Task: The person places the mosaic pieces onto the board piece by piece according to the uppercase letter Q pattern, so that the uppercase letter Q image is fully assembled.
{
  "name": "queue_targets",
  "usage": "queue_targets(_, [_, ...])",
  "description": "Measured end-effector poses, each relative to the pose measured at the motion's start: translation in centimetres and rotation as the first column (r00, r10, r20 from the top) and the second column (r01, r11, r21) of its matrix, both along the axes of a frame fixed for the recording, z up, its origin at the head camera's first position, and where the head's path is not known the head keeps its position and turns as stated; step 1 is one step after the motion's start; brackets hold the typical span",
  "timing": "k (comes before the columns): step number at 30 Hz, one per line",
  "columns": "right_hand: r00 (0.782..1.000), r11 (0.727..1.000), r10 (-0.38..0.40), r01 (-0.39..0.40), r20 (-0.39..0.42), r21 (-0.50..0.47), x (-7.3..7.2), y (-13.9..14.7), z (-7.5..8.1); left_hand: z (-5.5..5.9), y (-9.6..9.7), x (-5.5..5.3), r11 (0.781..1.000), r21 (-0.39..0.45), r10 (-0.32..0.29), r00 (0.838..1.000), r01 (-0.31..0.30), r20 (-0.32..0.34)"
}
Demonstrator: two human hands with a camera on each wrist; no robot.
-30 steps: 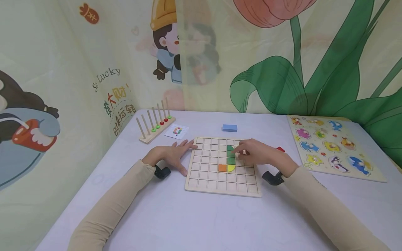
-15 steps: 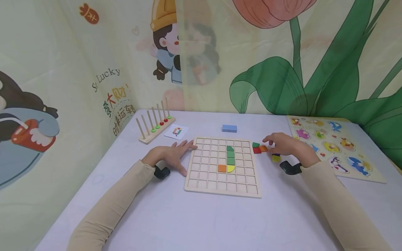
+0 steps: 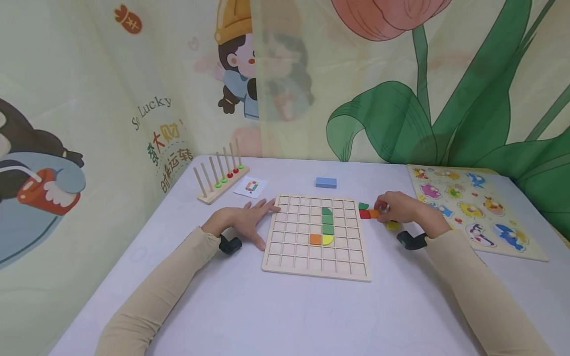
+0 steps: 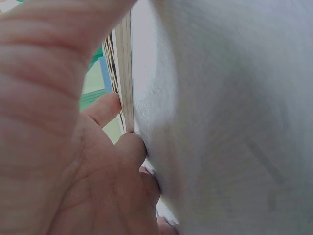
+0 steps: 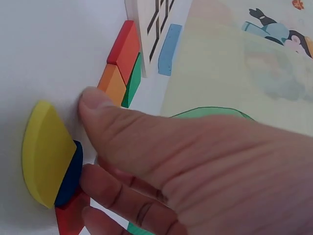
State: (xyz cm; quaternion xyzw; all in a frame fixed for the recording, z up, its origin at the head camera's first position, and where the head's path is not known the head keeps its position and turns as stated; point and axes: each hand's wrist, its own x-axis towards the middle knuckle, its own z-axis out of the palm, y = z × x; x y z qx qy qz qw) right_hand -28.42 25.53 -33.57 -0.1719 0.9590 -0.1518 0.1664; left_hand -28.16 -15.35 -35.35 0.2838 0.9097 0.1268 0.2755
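Note:
My left hand (image 3: 242, 220) lies spread at the left edge of a wooden grid board (image 3: 294, 257), fingertips against its rim. On the board sit a green quarter-round (image 3: 327, 211), green squares (image 3: 327, 229), an orange square (image 3: 315, 239) and a yellow quarter-round (image 3: 327, 240). Right of it, my right hand (image 3: 398, 207) reaches down with bent fingers among loose pieces. Its thumb is beside an orange piece (image 5: 111, 84); lower fingers are near a blue piece (image 5: 71, 178) and a yellow piece (image 5: 44, 156). The index fingertip is hidden, so whether it pinches a piece cannot be told.
A loose red piece (image 3: 364, 214) and green piece (image 3: 363, 205) lie by the board's right edge. Behind stand a blue block (image 3: 326, 183), a pattern card (image 3: 251, 187) and a peg rack (image 3: 222, 188) with rings. An animal puzzle board (image 3: 458, 230) lies at right.
My right hand has left the green pieces on the board and moved right to the loose pieces, then lowered with its fingers drawn closer. The left hand stays at the board's edge.

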Motion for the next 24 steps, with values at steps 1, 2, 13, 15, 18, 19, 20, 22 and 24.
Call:
queue_targets(1, [1.000,1.000,0.000,0.000,0.003,0.001,0.0,0.0,0.0,0.0,0.0,0.0,1.000,-0.002,0.000,1.000,0.000,0.000])
queue_targets(2, [1.000,1.000,-0.001,0.001,0.004,0.002,-0.1,0.1,0.0,0.0,0.0,0.0,1.000,-0.004,0.000,1.000,0.000,0.000])
queue_targets(13, [0.997,0.998,-0.056,0.055,-0.061,-0.023,0.3,-0.5,0.8,-0.1,0.1,-0.2,1.000,-0.017,0.007,1.000,-0.007,0.001])
queue_targets(15, [0.996,0.998,-0.056,0.053,-0.076,-0.036,0.4,-0.9,0.9,-0.2,0.2,-0.1,1.000,-0.014,0.007,1.000,-0.007,0.002])
queue_targets(18, [0.994,0.997,-0.040,0.034,-0.098,-0.065,0.4,-1.4,1.0,-0.1,0.1,-0.1,1.000,-0.018,0.005,1.000,-0.005,0.001])
queue_targets(19, [0.994,0.997,-0.032,0.024,-0.103,-0.077,0.3,-1.5,0.9,-0.1,0.1,-0.1,1.000,-0.018,0.004,1.000,-0.004,0.000])
queue_targets(20, [0.994,0.996,-0.024,0.015,-0.103,-0.092,0.3,-1.7,0.9,-0.1,0.1,-0.1,1.000,-0.014,0.005,1.000,-0.005,0.000])
queue_targets(22, [0.993,0.993,-0.003,-0.010,-0.114,-0.116,0.3,-1.9,0.9,0.0,0.1,-0.1,1.000,-0.016,0.003,1.000,-0.003,0.001])
queue_targets(24, [0.992,0.990,0.016,-0.033,-0.127,-0.139,0.2,-2.1,0.8,0.0,0.1,-0.1,1.000,-0.015,-0.001,1.000,0.001,0.002])
